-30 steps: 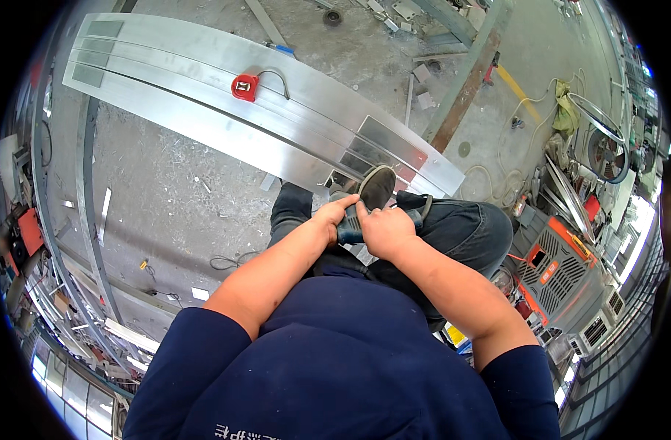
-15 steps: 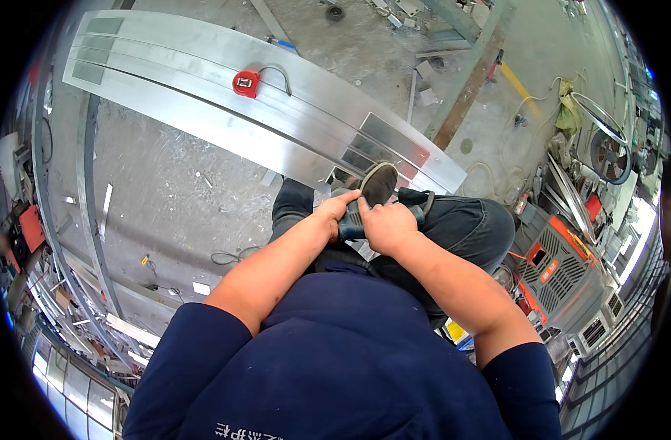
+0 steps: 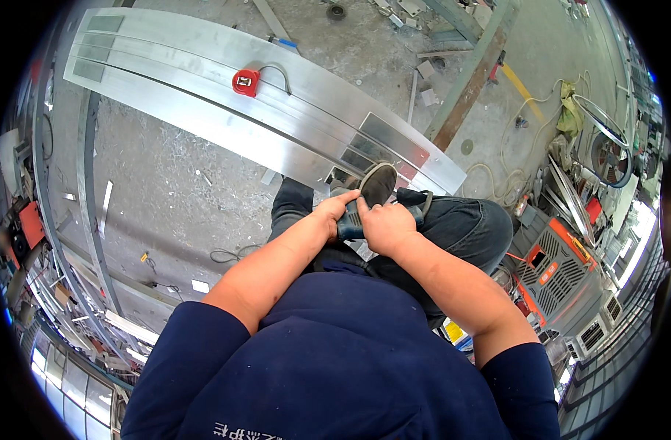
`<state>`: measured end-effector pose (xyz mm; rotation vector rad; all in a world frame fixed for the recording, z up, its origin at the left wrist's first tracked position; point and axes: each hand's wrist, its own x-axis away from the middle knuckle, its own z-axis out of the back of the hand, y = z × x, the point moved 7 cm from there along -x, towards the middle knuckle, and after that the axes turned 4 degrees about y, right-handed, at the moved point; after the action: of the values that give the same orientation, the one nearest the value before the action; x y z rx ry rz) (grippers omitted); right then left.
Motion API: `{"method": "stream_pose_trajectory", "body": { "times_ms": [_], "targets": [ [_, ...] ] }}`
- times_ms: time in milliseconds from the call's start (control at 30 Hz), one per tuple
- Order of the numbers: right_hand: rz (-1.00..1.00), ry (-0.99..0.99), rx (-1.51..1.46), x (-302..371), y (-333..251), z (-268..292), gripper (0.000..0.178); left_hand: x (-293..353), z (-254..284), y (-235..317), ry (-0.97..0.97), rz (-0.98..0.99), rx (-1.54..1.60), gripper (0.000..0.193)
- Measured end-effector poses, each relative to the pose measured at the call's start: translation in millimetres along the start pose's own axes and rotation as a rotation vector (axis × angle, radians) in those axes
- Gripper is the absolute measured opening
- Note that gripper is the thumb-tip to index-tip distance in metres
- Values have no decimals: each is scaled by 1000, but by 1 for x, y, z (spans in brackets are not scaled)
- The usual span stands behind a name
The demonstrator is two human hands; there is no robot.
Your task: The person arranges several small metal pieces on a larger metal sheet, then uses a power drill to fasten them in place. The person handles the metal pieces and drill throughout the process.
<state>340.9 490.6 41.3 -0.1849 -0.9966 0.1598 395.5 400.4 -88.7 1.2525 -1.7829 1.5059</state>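
Note:
A blue-grey angle grinder [image 3: 351, 226] rests over my lap, partly covered by my hands. Its round dark brown disc [image 3: 380, 184] faces up, close to the near right end of a long silvery metal panel [image 3: 196, 81]. My left hand [image 3: 334, 215] is wrapped round the tool's left side, thumb toward the disc. From the right, my right hand [image 3: 389, 226] grips the same body, with a finger at the disc's near edge. Both sets of fingertips meet there; what lies beneath them is hidden. A red tape measure [image 3: 245, 83] lies on the panel.
Steel beams [image 3: 93, 183] stand under and left of the panel; another beam [image 3: 471, 81] runs at the far right. A grey and orange slotted machine [image 3: 555, 271] stands at my right, near a round fan [image 3: 610, 155]. Cables and metal scraps lie on the floor.

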Motion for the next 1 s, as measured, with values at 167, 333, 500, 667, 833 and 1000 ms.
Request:
{"method": "stream_pose_trajectory", "body": {
  "times_ms": [167, 333, 500, 667, 833, 1000],
  "targets": [
    [0, -20, -8, 0, -1, 4, 59, -5, 5, 3, 23, -36, -19, 36],
    [-1, -21, -3, 0, 0, 3, 61, 6, 0, 3, 46, -52, -22, 38],
    [-8, -55, -13, 0, -1, 7, 62, -1, 3, 2, 17, -26, -19, 38],
    [-3, -35, -10, 0, -2, 5, 61, 5, 1, 2, 20, -20, -11, 38],
    [12, 5, -6, -2, -2, 4, 59, 14, 0, 3, 64, -30, -45, 36],
    [5, 2, -2, -2, -4, 8, 57, 5, 3, 4, 24, -33, -41, 33]
  ]
}}
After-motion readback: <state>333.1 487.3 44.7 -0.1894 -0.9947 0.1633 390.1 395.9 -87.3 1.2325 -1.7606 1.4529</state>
